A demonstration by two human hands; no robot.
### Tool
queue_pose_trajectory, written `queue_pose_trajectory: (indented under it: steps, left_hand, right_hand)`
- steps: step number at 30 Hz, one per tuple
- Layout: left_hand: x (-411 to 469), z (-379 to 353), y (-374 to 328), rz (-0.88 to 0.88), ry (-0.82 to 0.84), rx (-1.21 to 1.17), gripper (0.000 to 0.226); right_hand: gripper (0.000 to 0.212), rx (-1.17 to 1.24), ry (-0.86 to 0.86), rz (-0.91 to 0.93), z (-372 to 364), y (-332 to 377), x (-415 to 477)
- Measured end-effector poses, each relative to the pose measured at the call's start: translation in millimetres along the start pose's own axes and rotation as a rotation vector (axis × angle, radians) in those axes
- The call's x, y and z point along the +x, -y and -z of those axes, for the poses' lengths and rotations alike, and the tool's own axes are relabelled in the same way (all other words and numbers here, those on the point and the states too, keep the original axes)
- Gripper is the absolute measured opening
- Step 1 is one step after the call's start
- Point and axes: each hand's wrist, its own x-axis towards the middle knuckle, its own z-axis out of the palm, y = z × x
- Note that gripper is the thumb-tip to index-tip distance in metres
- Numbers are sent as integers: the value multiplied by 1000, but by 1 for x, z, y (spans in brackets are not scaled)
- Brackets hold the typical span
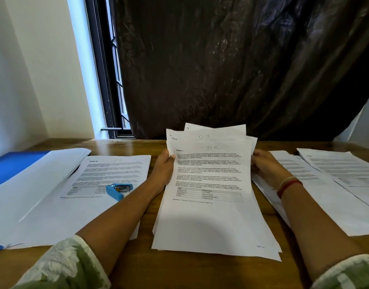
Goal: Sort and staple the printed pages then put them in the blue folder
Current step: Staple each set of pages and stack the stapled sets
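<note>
A fanned stack of printed pages [210, 184] stands tilted up in the middle of the wooden table [200, 272], its lower edge resting on the wood. My left hand [163, 167] grips the stack's left edge, thumb on the front sheet. My right hand [264, 165] holds the right edge from behind. The front sheet is headed "Section 7" and marked "D 12" by hand. A blue stapler [117, 189] lies on another printed page [108, 176] to the left. The blue folder [14, 163] lies at the far left, partly under white sheets.
More printed pages [333, 176] lie spread on the right side of the table. Blank white sheets [33, 195] cover the left part. A dark plastic sheet [231, 59] hangs behind the table, with a window frame [104, 65] to its left.
</note>
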Motion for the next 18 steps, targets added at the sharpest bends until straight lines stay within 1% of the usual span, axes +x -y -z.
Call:
queue_pose_trajectory:
  steps: [2,4,6,8,10,13,15,18]
  left_hand:
    - [-1,-1,-1,-3,-6,16,15]
    - [-1,-1,-2,9,-16,21,14]
    - [0,0,-2,32,-16,32,17]
    - [0,0,-1,48,-11,43,21]
    - [0,1,-1,56,-18,41,20]
    - [-2,1,-1,59,-22,44,20]
    - [-2,2,0,56,-19,47,24]
    - [-2,3,0,64,-17,88,22]
  right_hand:
    - [15,-91,-8,-97,8,-3,5]
    - [6,-104,-37,-153,13,-4,7]
    - [6,-67,-68,-150,13,-1,5]
    - [9,-17,-154,-101,10,4,3]
    - [9,-52,-283,-9,8,16,3]
    - [11,-306,-416,168,4,44,5]
    - [13,-446,-468,330,-2,74,1]
    - [19,-628,-566,628,-13,128,-10]
